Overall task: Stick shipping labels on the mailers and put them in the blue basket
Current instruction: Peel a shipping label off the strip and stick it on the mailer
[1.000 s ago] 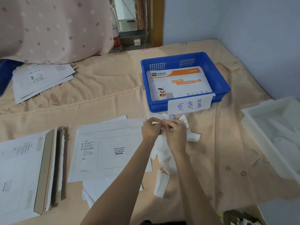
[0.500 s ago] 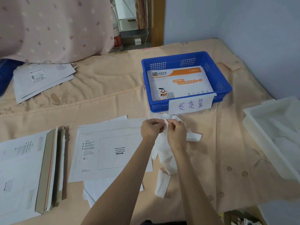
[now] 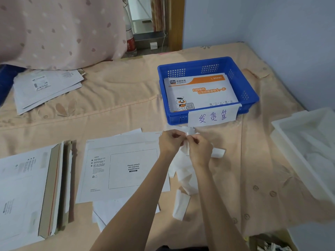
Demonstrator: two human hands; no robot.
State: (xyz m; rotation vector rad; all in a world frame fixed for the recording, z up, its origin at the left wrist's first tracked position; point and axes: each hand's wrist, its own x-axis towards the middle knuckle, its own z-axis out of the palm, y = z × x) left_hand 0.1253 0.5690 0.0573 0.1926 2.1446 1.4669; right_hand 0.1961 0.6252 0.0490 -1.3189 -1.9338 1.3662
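A small white shipping label (image 3: 188,132) is pinched between the two hands, held up off the bed just short of the blue basket's front wall. The left hand (image 3: 170,142) and right hand (image 3: 198,149) meet at the label's upper edge, fingers curled in and thumbs pressed toward each other — a grip that looks suited to picking the sticker away from its backing, though the seam itself is too small to make out. More white paper hangs down from the fingers and trails into a loose heap of backing strips (image 3: 183,178) lying below and behind the hands.

Just left of the fingers lies the next mailer (image 3: 125,169), face up, its printed waybill box bare and turned toward the person, so the label probably goes there once freed. Further left stands a stack of unlabelled mailers (image 3: 27,192), some on edge.

Beyond the fingers sits the blue basket (image 3: 250,95), a handwritten paper sign (image 3: 213,116) taped to its near rim; an orange-and-white STO express mailer (image 3: 201,93) already lies flat inside. Far left, away from the hands, another pile of envelopes (image 3: 45,89) rests on the peach bedsheet (image 3: 117,98). To the right — well apart — is a white tray (image 3: 293,142).
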